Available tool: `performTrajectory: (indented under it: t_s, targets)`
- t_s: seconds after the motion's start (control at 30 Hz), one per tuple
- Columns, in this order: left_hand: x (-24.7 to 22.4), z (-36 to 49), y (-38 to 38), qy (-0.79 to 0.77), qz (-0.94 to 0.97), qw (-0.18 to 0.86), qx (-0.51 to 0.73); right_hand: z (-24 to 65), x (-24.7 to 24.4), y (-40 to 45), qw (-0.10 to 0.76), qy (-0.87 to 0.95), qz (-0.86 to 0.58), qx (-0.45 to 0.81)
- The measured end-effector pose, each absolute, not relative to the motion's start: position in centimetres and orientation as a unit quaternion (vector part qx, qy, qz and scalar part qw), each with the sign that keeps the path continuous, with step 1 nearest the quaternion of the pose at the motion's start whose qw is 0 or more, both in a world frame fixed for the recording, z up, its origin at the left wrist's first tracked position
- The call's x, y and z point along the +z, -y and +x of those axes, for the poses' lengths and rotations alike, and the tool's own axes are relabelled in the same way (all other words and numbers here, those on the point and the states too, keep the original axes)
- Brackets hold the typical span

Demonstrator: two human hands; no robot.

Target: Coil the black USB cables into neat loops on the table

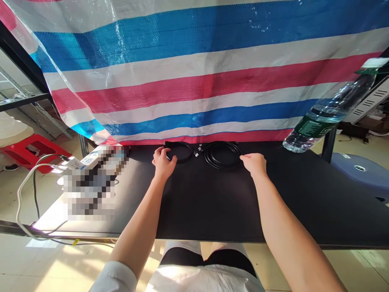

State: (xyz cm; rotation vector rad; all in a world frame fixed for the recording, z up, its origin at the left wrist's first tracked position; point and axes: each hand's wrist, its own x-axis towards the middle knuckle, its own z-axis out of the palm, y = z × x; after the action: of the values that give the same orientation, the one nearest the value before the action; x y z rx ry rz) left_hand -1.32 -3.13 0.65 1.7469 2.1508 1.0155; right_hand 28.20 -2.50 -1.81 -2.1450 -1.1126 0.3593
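Two coiled black cables, a smaller coil [182, 162] and a larger coil [223, 167], lie side by side on the counter [212, 202].
They sit near the far edge, in a row running left to right. The left grip [163, 163] is nearer the smaller coil, curled against its left side; the right grip [254, 164], half open, reaches the larger coil's right edge. Neither hand's hold on the cable can be told from this view. Small connector ends [197, 151] lie between the coils, below a striped tarpaulin [194, 93]; a tilted plastic water bottle [328, 111] stands out at far right.
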Motion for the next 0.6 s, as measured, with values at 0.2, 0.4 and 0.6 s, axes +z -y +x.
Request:
performTrajectory:
  t_s: [0.2,0.4,0.6]
  targets:
    - [0.6,-1.0,3.2,-0.725,0.586,0.111,0.344,28.8,-2.4,1.9,0.413,0.412,-0.797,0.16]
    - [0.3,-0.7,3.3,-0.698,0.611,0.097,0.361,27.8,-1.5,1.9,0.529,0.428,-0.715,0.161]
    - [0.5,0.5,4.6,-0.53,0.739,0.227,0.348,27.5,-1.3,2.7,0.577,0.511,-0.608,0.186]
